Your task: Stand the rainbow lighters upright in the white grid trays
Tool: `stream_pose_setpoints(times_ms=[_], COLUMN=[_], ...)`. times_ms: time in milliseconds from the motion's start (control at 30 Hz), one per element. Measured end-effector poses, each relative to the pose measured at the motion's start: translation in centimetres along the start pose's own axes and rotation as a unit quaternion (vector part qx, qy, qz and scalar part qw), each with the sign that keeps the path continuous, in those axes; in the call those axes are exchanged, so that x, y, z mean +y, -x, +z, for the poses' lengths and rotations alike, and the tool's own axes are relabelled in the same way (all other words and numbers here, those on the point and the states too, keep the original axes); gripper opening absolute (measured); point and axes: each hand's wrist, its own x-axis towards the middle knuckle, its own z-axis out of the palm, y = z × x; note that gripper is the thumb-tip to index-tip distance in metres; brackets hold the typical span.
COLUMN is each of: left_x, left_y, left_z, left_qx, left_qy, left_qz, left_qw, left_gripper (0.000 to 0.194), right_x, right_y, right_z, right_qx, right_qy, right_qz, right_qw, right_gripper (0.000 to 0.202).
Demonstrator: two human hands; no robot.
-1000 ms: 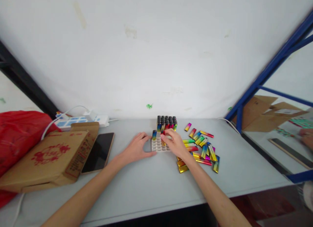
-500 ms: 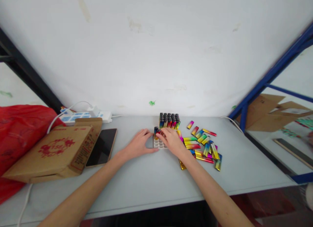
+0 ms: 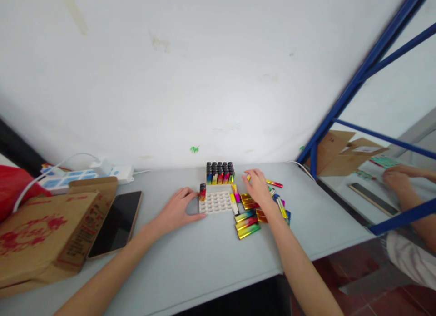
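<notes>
One wht tray (image 3: 218,203) at L hand (image 3: 177,209); R hand (image 3: 257,187) at shiny pcs (image 3: 248,230).

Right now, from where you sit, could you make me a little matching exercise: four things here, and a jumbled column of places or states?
1. Grouped lighters
2. White tray
3. Dark-screened device
4. Red bag

A. Flat, right of the red-printed box
B. At the view's left edge
C. Upright, behind the tray
D. Beside the left hand, most holes empty

Pairs: 1-C, 2-D, 3-A, 4-B
</notes>
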Motion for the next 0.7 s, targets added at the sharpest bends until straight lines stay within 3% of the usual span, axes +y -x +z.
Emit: stream_pose_setpoints(times_ms=[100, 200, 333, 400, 700], left_x=[0.2, 0.2, 0.1, 0.0, 0.4], left_y=[0.0, 0.0, 0.0, 0.1, 0.2], left_z=[-0.2, -0.2, -0.1, -0.1, -0.4], left_qx=[0.0, 0.002, 0.004, 0.002, -0.001], left_qy=[0.003, 0.006, 0.006, 0.005, 0.011], left_qz=[-0.002, 0.0, -0.004, -0.004, -0.004], left_qw=[1.0, 1.0, 1.0, 1.0, 1.0], left_gripper=[0.067, 0.066, 0.066, 0.065, 0.064], right_x=[2.6, 3.3, 2.8, 2.4, 1.0], right_y=[-0.7, -0.7, -0.2, 0.1, 0.0], right_z=[0.6, 1.1, 0.9, 0.8, 1.9], right_qx=[-0.038, -0.1, -0.12, -0.129, -0.12], right_qy=[0.039, 0.044, -0.009, -0.032, -0.04], right_qz=[0.039, 0.035, -0.027, -0.04, 0.027], right_qw=[0.998, 0.993, 0.992, 0.99, 0.992], right_gripper=[0.033, 0.029, 0.02, 0.025, 0.038])
